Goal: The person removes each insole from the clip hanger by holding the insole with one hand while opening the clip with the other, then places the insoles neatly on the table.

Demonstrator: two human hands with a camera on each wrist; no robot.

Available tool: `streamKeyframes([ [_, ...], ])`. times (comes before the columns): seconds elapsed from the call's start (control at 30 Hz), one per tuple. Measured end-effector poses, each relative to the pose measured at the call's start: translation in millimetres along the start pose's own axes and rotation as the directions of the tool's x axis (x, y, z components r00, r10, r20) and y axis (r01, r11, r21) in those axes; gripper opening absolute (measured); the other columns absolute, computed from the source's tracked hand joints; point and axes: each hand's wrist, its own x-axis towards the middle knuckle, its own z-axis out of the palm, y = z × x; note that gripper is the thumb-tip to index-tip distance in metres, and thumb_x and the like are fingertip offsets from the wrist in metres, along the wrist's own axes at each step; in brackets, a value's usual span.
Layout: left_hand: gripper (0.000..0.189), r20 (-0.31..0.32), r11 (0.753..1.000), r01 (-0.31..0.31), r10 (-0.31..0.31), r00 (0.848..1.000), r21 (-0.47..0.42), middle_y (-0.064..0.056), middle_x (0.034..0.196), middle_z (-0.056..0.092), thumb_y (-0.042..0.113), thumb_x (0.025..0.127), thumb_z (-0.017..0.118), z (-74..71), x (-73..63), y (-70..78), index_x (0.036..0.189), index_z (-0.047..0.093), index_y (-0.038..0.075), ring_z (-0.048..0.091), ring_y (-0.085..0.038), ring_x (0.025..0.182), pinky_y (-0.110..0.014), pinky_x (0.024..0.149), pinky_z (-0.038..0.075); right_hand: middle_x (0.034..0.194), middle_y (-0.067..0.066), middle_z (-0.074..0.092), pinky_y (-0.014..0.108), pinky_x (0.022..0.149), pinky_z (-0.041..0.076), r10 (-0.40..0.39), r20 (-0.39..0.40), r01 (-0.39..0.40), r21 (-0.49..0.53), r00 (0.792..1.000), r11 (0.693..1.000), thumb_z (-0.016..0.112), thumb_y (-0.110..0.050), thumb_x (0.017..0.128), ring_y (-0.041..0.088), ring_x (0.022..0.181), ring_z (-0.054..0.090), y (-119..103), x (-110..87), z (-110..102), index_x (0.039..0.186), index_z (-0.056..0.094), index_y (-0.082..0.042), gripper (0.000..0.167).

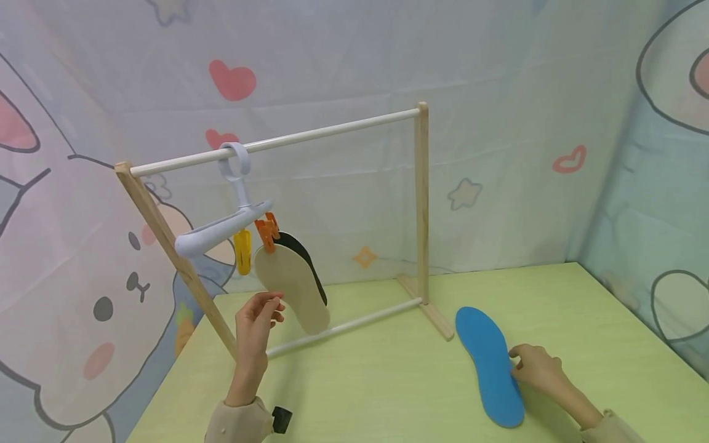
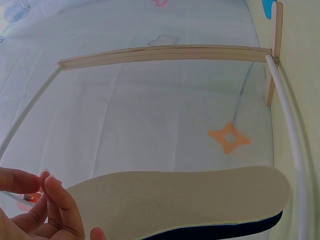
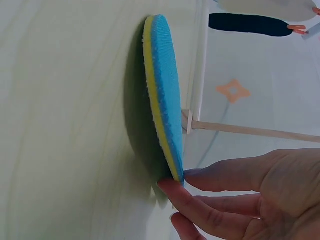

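My right hand pinches the long edge of a blue insole between thumb and fingers. A yellow layer shows along the insole's side in the right wrist view, and its shadow falls on the table. My left hand is raised beside a hanging beige insole, its fingers loosely bent with the thumb near the fingertips and nothing held. An orange clip holds the beige insole under a white hanger. A dark insole hangs behind it, partly hidden.
The hanger hooks over the white top rail of a wooden-post rack. From the hanger also hangs a yellow clip. The rack stands on a pale green table, before a printed cloth backdrop.
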Motion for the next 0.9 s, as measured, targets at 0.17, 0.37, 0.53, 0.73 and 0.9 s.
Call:
streamKeyframes([
  [0.17, 0.016, -0.006, 1.0, 0.002, -0.002, 1.0, 0.008, 0.009, 0.062, 0.057, 0.007, 0.089, 0.048, -0.4, -0.2, -0.1, 0.093, 0.059, -0.004, 0.053, -0.005, 0.055, -0.021, 0.059, 0.039, 0.079, 0.013, 0.067, 0.058, 0.067, 0.038, 0.007, 0.008, -0.007, 0.0, 1.0, 1.0, 0.062, -0.005, 0.072, 0.025, 0.073, 0.061, 1.9, 1.1, 1.8, 0.1, 0.058, 0.01, 0.032],
  [0.37, 0.014, -0.007, 1.0, 0.004, -0.004, 1.0, 0.01, 0.011, 0.062, 0.056, 0.007, 0.089, 0.048, -1.1, -0.6, -0.1, 0.089, 0.061, 0.001, 0.053, -0.005, 0.055, -0.022, 0.059, 0.039, 0.081, 0.015, 0.066, 0.058, 0.067, 0.038, 0.0, 0.003, 0.0, 0.006, 1.0, 1.0, 0.065, -0.005, 0.071, 0.026, 0.072, 0.061, 2.8, 1.1, 2.5, 0.099, 0.059, 0.01, 0.033],
  [0.53, 0.013, -0.006, 1.0, 0.007, -0.007, 1.0, 0.009, 0.011, 0.062, 0.056, 0.007, 0.089, 0.048, -1.7, -1.0, -0.2, 0.087, 0.061, 0.005, 0.053, -0.005, 0.055, -0.022, 0.06, 0.038, 0.08, 0.014, 0.066, 0.054, 0.065, 0.038, 0.002, 0.006, -0.002, 0.014, 1.0, 1.0, 0.066, -0.006, 0.071, 0.025, 0.072, 0.061, 2.5, 0.4, 1.0, 0.098, 0.06, 0.009, 0.032],
  [0.73, 0.014, 0.003, 1.0, -0.005, 0.005, 1.0, 0.004, 0.011, 0.062, 0.056, 0.007, 0.089, 0.048, -2.0, -0.6, -0.8, 0.09, 0.06, 0.0, 0.053, -0.006, 0.055, -0.023, 0.06, 0.038, 0.081, 0.016, 0.066, 0.056, 0.066, 0.039, -0.005, 0.011, 0.005, 0.002, 1.0, 1.0, 0.066, -0.007, 0.07, 0.027, 0.073, 0.061, 5.7, 0.4, 1.6, 0.097, 0.059, 0.01, 0.033],
  [0.9, 0.014, 0.011, 1.0, -0.009, 0.009, 1.0, -0.001, 0.01, 0.063, 0.057, 0.008, 0.089, 0.049, -2.4, 0.3, -1.7, 0.089, 0.061, 0.0, 0.053, -0.006, 0.056, -0.023, 0.06, 0.039, 0.081, 0.017, 0.065, 0.058, 0.066, 0.039, -0.003, 0.015, 0.003, 0.0, 1.0, 1.0, 0.067, -0.008, 0.069, 0.028, 0.074, 0.06, 7.7, 0.4, 0.2, 0.097, 0.059, 0.01, 0.034],
])
